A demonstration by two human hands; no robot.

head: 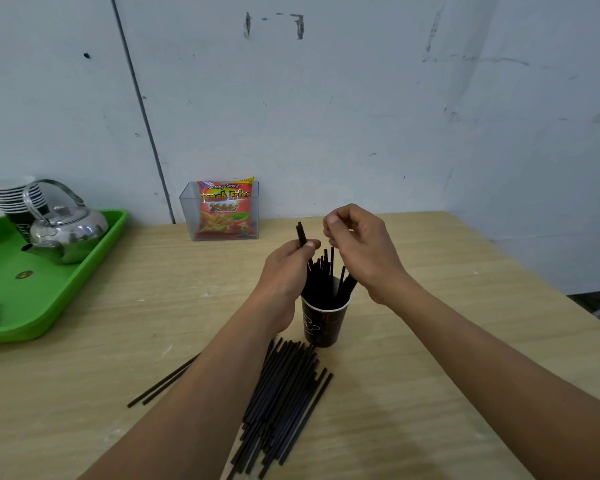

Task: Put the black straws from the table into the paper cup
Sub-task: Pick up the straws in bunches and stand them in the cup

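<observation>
Black straws lie in a loose pile on the pale wooden table between the person's two bare forearms, most of them running roughly the same way. Two stray straws lie apart to the left of the pile. Just beyond the pile stands the dark paper cup, upright, with a faint pale line drawing on its side that cannot be read. A bunch of straws in the cup leans at mixed angles. The left hand is raised beside the cup's rim, thumb and fingers pinching a couple of held straws whose ends stick up above the thumb. The right hand hovers over the cup with fingers curled and thumb close to the fingertips. One straw top ends right under them, and I cannot tell whether they grip it. Against the wall at the back, a clear plastic holder carries a red and yellow snack packet printed "Kentang Goreng", "French Fries" and "2000". At far left, a green tray holds a shiny metal kettle and a stack of paper cups, whose white lettering is mostly hidden by the kettle.
</observation>
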